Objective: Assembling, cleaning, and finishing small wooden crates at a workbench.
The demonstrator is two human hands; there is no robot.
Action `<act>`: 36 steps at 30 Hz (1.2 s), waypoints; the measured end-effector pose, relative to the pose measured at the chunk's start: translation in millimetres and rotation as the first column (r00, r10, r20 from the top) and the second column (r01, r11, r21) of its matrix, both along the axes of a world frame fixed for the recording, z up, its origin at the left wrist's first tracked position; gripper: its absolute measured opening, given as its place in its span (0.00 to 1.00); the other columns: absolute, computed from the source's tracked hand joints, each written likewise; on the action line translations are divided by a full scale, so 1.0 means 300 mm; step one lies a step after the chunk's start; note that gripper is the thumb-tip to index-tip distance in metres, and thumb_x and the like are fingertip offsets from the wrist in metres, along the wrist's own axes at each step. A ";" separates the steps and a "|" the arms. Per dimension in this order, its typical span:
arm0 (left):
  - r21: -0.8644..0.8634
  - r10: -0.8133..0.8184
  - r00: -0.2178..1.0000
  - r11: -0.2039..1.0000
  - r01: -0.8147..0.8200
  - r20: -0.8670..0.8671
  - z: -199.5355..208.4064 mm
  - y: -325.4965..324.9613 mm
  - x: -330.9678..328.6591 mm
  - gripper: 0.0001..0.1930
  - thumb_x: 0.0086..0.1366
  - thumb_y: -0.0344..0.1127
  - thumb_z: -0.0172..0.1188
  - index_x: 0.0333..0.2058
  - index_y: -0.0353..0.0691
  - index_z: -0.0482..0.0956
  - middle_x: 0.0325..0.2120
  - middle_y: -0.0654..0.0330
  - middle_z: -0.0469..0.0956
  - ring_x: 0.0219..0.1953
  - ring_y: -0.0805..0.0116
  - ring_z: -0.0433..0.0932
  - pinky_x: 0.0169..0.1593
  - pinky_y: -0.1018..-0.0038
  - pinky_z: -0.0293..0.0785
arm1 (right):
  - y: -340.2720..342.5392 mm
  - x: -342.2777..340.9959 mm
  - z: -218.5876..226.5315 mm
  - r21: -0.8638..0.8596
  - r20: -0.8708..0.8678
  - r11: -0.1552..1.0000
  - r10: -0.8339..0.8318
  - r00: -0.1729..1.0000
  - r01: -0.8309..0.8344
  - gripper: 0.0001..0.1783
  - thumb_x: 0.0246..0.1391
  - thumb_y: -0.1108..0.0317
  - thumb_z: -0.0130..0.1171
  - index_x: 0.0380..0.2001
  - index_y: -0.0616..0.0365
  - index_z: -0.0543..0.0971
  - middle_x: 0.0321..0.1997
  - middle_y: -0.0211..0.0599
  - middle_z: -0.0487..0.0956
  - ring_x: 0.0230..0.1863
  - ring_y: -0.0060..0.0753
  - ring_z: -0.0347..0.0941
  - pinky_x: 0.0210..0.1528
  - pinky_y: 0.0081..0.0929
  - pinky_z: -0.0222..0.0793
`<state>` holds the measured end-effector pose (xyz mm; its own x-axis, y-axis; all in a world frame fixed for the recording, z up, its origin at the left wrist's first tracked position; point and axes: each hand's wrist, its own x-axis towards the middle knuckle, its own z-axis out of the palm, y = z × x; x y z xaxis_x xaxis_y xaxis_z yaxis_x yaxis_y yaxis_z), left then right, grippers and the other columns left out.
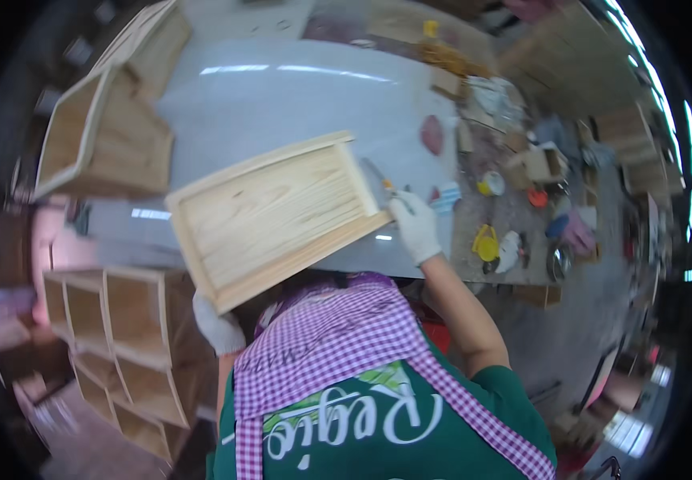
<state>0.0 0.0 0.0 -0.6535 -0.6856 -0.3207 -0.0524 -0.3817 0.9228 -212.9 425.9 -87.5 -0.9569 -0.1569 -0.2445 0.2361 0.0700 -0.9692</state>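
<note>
A shallow pale wooden drawer box [274, 212] lies tilted over the edge of a glossy white table [298, 96], open side up. My left hand [218, 324], in a white glove, grips the box's near left corner from below. My right hand [414, 226], also in a white glove, holds a small putty knife [380, 181] with an orange handle. Its blade rests against the box's right end wall. My green shirt and purple checked apron fill the lower middle of the view.
More open wooden boxes stand on the table's far left [106, 136], and a stack of them sits by my left side [130, 344]. The table's right part is cluttered with a yellow container [486, 244], tins, rags and small tools [522, 160].
</note>
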 end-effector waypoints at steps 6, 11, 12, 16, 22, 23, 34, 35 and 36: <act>0.169 0.139 0.987 0.974 -0.152 0.085 0.106 0.202 -0.114 0.32 0.79 0.55 0.42 0.68 0.34 0.67 0.63 0.52 0.74 0.64 0.57 0.72 0.67 0.60 0.66 | 0.139 -0.002 0.426 0.357 -0.256 0.855 -0.298 0.920 0.376 0.15 0.69 0.64 0.55 0.53 0.60 0.79 0.39 0.39 0.84 0.38 0.33 0.81 0.45 0.31 0.78; 0.138 0.155 0.981 0.976 -0.170 0.117 0.055 0.180 -0.053 0.34 0.79 0.57 0.40 0.71 0.36 0.64 0.65 0.51 0.71 0.66 0.53 0.70 0.69 0.59 0.64 | 0.520 -0.051 0.235 0.534 -0.349 0.604 -0.479 0.805 0.591 0.12 0.66 0.62 0.59 0.44 0.60 0.80 0.36 0.38 0.83 0.34 0.29 0.80 0.37 0.29 0.76; 0.144 0.141 0.985 0.977 -0.155 0.104 0.072 0.212 -0.060 0.34 0.79 0.57 0.40 0.71 0.36 0.64 0.65 0.51 0.71 0.66 0.53 0.70 0.69 0.59 0.64 | 0.605 -0.057 0.192 0.543 -0.317 0.591 -0.514 0.797 0.597 0.13 0.65 0.61 0.59 0.43 0.60 0.80 0.34 0.39 0.83 0.33 0.30 0.79 0.37 0.30 0.76; 0.143 0.280 0.938 0.940 -0.311 0.203 0.070 0.288 -0.032 0.36 0.79 0.60 0.39 0.72 0.37 0.61 0.68 0.49 0.68 0.67 0.52 0.69 0.70 0.59 0.63 | 0.796 -0.115 0.220 0.537 -0.153 0.646 -0.558 0.816 0.543 0.13 0.64 0.61 0.61 0.44 0.59 0.81 0.32 0.44 0.82 0.35 0.38 0.80 0.42 0.35 0.76; 0.159 0.309 0.934 0.928 -0.337 0.180 0.047 0.284 -0.017 0.40 0.77 0.64 0.40 0.73 0.36 0.59 0.69 0.48 0.66 0.68 0.51 0.68 0.71 0.59 0.62 | 1.083 -0.154 0.165 0.851 -0.374 0.296 -0.241 0.895 0.435 0.14 0.59 0.62 0.64 0.46 0.55 0.82 0.36 0.48 0.83 0.43 0.51 0.81 0.48 0.42 0.76; 0.149 0.308 0.934 0.930 -0.336 0.183 0.049 0.286 -0.023 0.40 0.77 0.64 0.40 0.73 0.36 0.59 0.69 0.48 0.66 0.68 0.51 0.68 0.71 0.59 0.62 | 1.110 -0.172 0.163 0.863 -0.348 0.289 -0.254 0.902 0.414 0.14 0.58 0.62 0.64 0.45 0.54 0.83 0.38 0.48 0.83 0.44 0.52 0.80 0.50 0.43 0.75; -0.054 0.394 0.851 0.914 -0.402 0.348 0.030 0.252 -0.015 0.46 0.71 0.70 0.47 0.72 0.34 0.61 0.69 0.47 0.66 0.69 0.53 0.65 0.73 0.62 0.55 | 1.197 -0.293 0.201 0.963 -0.071 0.233 -0.265 0.962 0.136 0.09 0.58 0.63 0.64 0.41 0.52 0.82 0.45 0.49 0.81 0.49 0.55 0.78 0.52 0.47 0.74; -0.064 0.398 0.848 0.913 -0.402 0.349 0.030 0.198 0.039 0.46 0.71 0.70 0.47 0.72 0.34 0.61 0.69 0.47 0.66 0.69 0.53 0.65 0.73 0.62 0.55 | 1.191 -0.300 0.204 0.967 -0.062 0.227 -0.233 0.971 0.117 0.09 0.58 0.63 0.64 0.41 0.52 0.82 0.45 0.49 0.81 0.49 0.55 0.78 0.52 0.47 0.74; 0.084 0.317 0.908 0.933 -0.351 0.273 0.023 0.146 0.090 0.46 0.71 0.70 0.47 0.72 0.34 0.61 0.69 0.47 0.66 0.69 0.53 0.65 0.73 0.62 0.54 | 1.187 -0.301 0.202 0.971 -0.052 0.218 -0.202 0.978 0.097 0.09 0.58 0.63 0.64 0.41 0.52 0.82 0.45 0.48 0.81 0.49 0.55 0.78 0.52 0.48 0.74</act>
<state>26.9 43.8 6.8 -0.2795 -0.7914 -0.5437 -0.1241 -0.5317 0.8378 -303.3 782.0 -26.9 -0.9061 0.3921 -0.1592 0.4164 0.8931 -0.1704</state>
